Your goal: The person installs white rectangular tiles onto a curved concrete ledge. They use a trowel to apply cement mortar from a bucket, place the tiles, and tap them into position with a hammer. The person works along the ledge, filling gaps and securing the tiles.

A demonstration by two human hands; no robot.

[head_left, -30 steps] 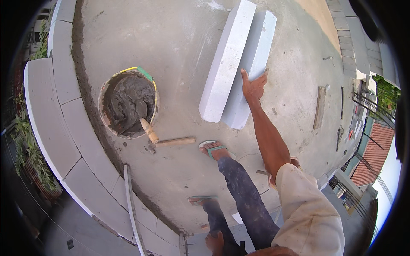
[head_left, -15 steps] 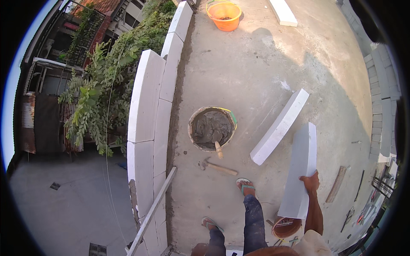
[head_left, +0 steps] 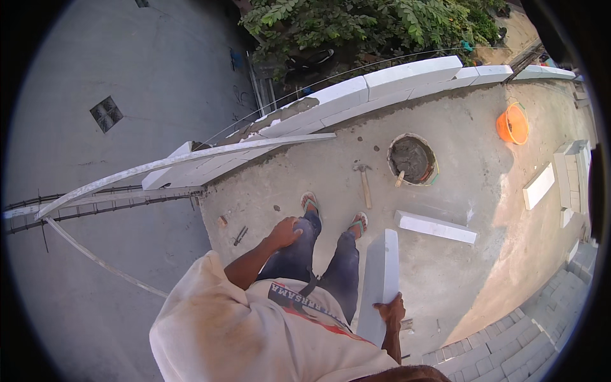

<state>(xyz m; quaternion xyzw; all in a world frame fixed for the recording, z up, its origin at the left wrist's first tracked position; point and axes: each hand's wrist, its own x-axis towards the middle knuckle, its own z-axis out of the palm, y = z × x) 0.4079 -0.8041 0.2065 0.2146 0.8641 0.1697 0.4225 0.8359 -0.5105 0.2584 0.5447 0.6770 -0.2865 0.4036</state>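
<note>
My right hand (head_left: 391, 310) grips the edge of a long white lightweight block (head_left: 380, 280), which stands beside my right leg. Its fingers lie over the block's side face. On my left thigh, near the knee, rests my left hand (head_left: 284, 233); it holds nothing, and its fingers are only partly visible. A second white block (head_left: 436, 227) lies flat on the floor ahead to the right. Beyond my feet are a hammer (head_left: 365, 184) with a wooden handle and a round bucket of wet grey mortar (head_left: 412, 159), with a wooden-handled tool stuck in it.
A low wall of white blocks (head_left: 407, 79) curves along the floor's edge ahead. A long straight bar (head_left: 191, 156) leans over it, above a lower grey surface at left. An orange bucket (head_left: 512, 124) stands farther off. Stacked blocks (head_left: 509, 347) line the right side.
My view has swung left and down over my body. My left hand now shows on my thigh. My right hand keeps its hold on the block, which is now close beside my leg.
</note>
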